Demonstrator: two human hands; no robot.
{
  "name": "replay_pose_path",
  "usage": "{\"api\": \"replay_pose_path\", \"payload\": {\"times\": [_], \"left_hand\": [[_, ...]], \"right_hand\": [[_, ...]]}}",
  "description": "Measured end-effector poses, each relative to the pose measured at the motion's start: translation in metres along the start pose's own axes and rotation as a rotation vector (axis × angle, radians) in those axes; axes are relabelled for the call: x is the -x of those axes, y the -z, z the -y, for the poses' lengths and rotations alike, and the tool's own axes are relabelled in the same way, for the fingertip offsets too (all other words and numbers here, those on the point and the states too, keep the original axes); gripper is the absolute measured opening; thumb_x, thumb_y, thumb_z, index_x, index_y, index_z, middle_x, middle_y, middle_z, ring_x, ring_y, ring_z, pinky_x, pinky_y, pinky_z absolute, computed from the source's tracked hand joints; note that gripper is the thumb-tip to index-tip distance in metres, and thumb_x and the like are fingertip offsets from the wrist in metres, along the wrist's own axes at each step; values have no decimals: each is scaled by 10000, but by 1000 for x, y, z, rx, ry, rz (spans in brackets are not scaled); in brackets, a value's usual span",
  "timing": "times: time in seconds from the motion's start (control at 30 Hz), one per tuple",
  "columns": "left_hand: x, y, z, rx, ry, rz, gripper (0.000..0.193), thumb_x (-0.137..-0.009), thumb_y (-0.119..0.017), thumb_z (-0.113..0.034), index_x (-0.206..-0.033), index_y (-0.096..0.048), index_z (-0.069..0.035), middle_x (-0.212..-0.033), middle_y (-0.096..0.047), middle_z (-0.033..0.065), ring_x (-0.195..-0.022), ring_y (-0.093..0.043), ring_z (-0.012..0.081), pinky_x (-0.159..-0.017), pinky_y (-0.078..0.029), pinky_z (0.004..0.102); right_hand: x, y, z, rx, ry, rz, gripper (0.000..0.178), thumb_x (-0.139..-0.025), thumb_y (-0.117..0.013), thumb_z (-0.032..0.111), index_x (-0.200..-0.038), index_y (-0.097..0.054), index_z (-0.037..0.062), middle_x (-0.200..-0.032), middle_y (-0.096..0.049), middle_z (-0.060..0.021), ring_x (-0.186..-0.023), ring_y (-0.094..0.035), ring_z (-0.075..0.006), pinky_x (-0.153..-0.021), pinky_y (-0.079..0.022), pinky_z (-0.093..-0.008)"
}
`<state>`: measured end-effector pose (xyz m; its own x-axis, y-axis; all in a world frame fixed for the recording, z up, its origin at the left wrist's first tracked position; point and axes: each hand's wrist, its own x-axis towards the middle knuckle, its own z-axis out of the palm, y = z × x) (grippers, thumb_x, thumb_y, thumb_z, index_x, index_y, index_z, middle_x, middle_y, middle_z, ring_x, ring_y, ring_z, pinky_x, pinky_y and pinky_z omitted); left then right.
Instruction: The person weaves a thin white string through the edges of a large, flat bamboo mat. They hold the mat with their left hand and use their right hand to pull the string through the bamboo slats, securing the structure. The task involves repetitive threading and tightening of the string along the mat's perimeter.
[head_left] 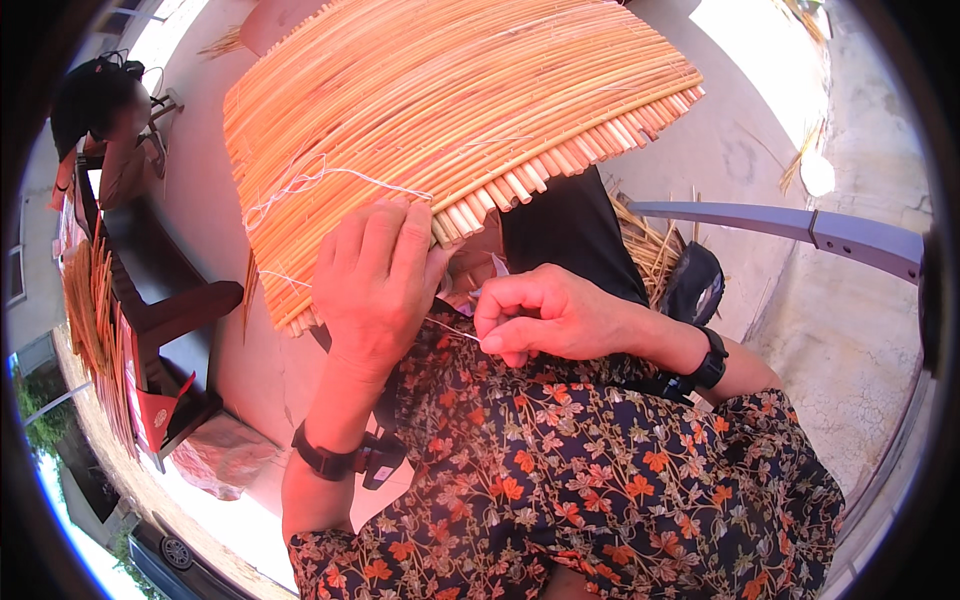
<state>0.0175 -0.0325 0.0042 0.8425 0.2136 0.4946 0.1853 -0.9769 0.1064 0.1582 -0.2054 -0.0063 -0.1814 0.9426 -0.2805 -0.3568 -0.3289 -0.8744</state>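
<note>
A mat of straight tan reed stalks (460, 90), bound side by side with string, slopes away in front of me. My left hand (375, 270) is closed on its near edge, fingers bent over the top and thumb toward the cut stalk ends. My right hand (545, 315) is closed in a pinch, just right of the left and apart from the mat. From its fingertips a thin white string (455, 328) runs taut toward my left hand, where its far part is hidden. Another loose white string (330, 178) lies in loops across the mat.
At the left stands a dark wooden bench (170, 265) with a bundle of reeds (95, 340) beside it. A person (105, 125) sits bent forward at the upper left. More loose stalks (650, 245) lie on the floor by my dark trouser leg. A grey metal bar (770, 220) crosses the right side.
</note>
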Motion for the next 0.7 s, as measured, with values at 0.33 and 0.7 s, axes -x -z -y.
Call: {"api": "replay_pose_path", "payload": {"times": [0.33, 0.7], "left_hand": [[8, 12, 10, 399, 259, 89, 360, -796, -831, -126, -1128, -717, -48, -1051, -667, 98, -938, -673, 283, -776, -541, 399], [-35, 3, 35, 493, 248, 410, 95, -908, -701, -64, -933, -618, -24, -995, -601, 137, -893, -655, 363, -707, -505, 438]], "right_hand": [[3, 2, 7, 123, 68, -6, 114, -999, -670, 131, -978, -649, 21, -802, -677, -14, -718, -649, -78, -653, -507, -248], [3, -1, 19, 393, 173, -11, 79, -961, -705, 104, -975, -668, 35, -790, -695, -58, -688, -674, -169, -635, -503, -300]]}}
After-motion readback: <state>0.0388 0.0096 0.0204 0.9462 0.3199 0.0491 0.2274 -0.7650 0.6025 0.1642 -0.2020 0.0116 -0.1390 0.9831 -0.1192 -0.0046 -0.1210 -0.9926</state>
